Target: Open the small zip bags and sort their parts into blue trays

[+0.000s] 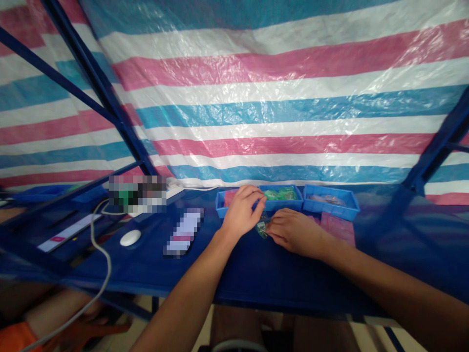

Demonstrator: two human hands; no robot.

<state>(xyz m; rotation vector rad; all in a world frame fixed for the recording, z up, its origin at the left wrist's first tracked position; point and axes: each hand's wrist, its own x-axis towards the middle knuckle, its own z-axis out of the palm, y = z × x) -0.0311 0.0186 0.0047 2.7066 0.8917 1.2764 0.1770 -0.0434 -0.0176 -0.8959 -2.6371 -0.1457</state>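
Observation:
My left hand hovers at the front of a blue bin with pink contents, its fingers loosely curved and apart with nothing visible in them. My right hand is closed, fingertips pinched on the edge of a small clear packet with greenish and white contents, low over the blue table. Exactly what is inside the packet is too small to tell. Behind the hands, a blue bin holds green packets. Pink packets lie on the table beyond my right wrist.
Another blue bin at the right holds clear packets. Left of my hands lie a phone, a white oval object and a white cable. Blue frame posts flank the table; a striped plastic sheet hangs behind. Another person's arm shows lower left.

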